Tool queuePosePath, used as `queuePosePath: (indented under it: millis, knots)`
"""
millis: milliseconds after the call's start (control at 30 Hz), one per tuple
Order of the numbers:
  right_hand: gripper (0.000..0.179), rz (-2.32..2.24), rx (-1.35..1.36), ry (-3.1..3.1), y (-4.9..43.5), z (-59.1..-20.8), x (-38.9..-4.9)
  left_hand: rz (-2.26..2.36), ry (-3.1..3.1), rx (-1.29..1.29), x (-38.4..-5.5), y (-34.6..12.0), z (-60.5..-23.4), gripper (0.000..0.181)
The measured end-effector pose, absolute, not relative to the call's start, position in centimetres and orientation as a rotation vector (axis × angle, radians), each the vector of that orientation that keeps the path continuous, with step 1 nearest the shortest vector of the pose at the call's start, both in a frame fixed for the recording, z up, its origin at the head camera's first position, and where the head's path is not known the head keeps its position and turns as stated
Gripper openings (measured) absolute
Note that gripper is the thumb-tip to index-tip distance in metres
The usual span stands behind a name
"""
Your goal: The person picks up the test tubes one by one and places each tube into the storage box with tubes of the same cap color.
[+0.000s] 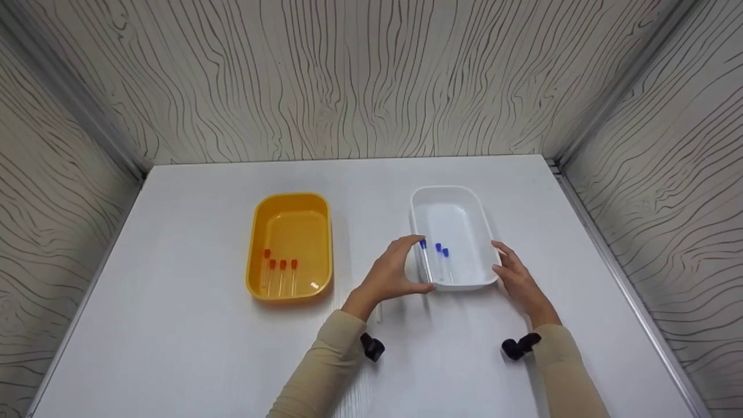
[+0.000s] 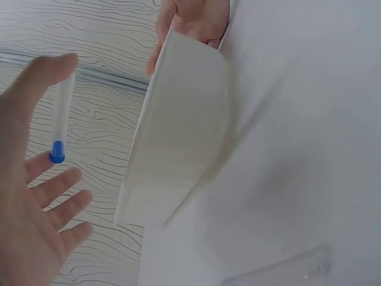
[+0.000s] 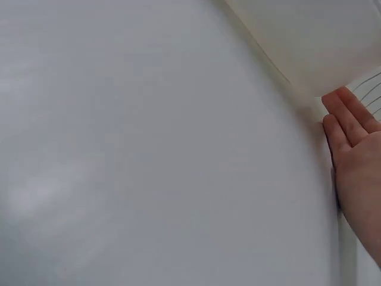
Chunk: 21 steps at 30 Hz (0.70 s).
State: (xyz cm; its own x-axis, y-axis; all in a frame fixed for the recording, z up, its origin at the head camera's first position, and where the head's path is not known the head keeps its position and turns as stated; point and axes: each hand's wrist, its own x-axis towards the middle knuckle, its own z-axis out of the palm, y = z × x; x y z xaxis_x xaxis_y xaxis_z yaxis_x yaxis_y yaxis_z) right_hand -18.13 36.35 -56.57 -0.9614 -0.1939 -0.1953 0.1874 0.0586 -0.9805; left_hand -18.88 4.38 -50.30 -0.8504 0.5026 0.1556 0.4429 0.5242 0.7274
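My left hand pinches a clear test tube with a blue cap end to end, thumb at its bottom and a forefinger at the cap. This hand is over the near left edge of a white tray. In the left wrist view the blue-capped tube spans thumb to fingertip, the other fingers spread. Two more blue-capped tubes lie inside the tray. Against the tray's right wall, my right hand rests its fingertips. In the right wrist view its fingers look straight beside the tray's corner.
To the left stands a yellow tray holding several red-capped tubes. Another clear tube lies on the white table by my left wrist. Wood-patterned panels enclose the table at the back and sides.
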Motion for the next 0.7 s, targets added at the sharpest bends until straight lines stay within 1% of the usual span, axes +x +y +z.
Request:
queuePosePath:
  millis: [100,367,700]
  knots:
    - [0.06,-1.998,-0.018,2.056,36.4,-56.6,-18.1,1.265,2.667,0.848,-19.1,4.9,-50.2,0.093]
    - [0.06,-2.007,0.054,2.068,36.3,-56.9,-18.4,1.216,2.675,0.888,-19.9,6.2,-50.2,0.093]
    - [0.061,-2.032,0.034,2.058,36.4,-56.8,-18.3,1.149,2.701,0.92,-21.0,8.2,-50.6,0.093]
